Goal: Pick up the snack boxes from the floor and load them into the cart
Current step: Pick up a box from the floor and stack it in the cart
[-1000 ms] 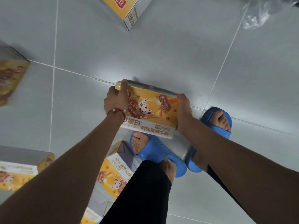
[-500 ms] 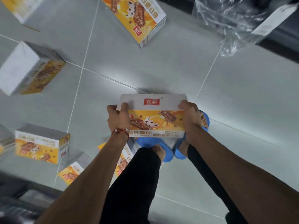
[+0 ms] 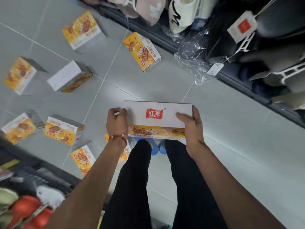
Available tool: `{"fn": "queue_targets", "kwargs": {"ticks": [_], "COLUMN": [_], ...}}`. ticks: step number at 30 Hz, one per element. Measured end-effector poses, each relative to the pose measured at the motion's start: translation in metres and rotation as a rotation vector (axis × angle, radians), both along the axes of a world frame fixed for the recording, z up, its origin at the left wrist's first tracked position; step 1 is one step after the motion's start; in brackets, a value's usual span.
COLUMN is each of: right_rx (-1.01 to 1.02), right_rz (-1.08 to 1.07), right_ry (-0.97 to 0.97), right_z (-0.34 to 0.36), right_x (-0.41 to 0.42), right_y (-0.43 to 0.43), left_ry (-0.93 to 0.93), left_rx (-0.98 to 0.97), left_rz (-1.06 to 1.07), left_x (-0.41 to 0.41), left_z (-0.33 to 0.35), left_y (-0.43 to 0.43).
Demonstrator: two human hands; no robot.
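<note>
I hold one snack box (image 3: 156,119) in front of me above my feet, its white top with a red logo facing up and its orange picture side toward me. My left hand (image 3: 117,123) grips its left end and my right hand (image 3: 191,125) grips its right end. Several more orange and white snack boxes lie on the grey tile floor: one at the far middle (image 3: 142,52), one at the far left (image 3: 81,30), one on its side (image 3: 70,77), and one near my left leg (image 3: 63,130). No cart is in view.
A dark shelf (image 3: 247,83) with slippers, tags and clear plastic wrap (image 3: 193,52) runs along the right. Another low rack with red and white goods (image 3: 31,207) sits at the lower left. My legs in black trousers (image 3: 158,187) stand below the box.
I have lifted the box off the floor and risen up. The box has tilted so its white top faces me, and more of the floor and shelves has come into view.
</note>
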State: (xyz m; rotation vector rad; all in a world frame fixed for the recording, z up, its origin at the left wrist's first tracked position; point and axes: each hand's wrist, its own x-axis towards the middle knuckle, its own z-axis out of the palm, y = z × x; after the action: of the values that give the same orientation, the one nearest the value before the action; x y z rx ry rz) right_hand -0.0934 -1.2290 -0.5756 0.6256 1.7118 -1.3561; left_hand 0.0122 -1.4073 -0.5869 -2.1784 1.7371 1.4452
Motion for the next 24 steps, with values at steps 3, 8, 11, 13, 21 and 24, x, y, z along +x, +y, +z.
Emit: {"fn": "queue_targets", "kwargs": {"ticks": [3,8,11,13,21,24], "right_rx": [-0.019,-0.057,-0.084,-0.086,-0.086,-0.073], "right_rz": [-0.002,-0.047,-0.114,-0.173,-0.45,-0.545], "right_ry": [0.042,0.095,0.119,0.148,0.266,0.303], "right_z": [0.048,0.114,0.143,0.158,0.202,0.22], "right_x": [0.002,0.004,0.009,0.016,0.06,0.076], "right_y": [0.02,0.052,0.072,0.083,0.125,0.151], "left_ry": [0.003,0.044,0.07,0.075,0.054,0.075], "left_rx": [-0.018,-0.029,-0.011,-0.027,-0.048,-0.083], "left_rz": [-0.103,-0.254,-0.371,-0.451,-0.7,-0.829], "left_x": [-0.008,-0.017,-0.018,-0.02,-0.029,-0.035], "left_z": [0.052,0.117,0.145,0.163,0.208,0.227], "left_y": [0.019,0.039,0.051,0.061,0.097,0.118]}}
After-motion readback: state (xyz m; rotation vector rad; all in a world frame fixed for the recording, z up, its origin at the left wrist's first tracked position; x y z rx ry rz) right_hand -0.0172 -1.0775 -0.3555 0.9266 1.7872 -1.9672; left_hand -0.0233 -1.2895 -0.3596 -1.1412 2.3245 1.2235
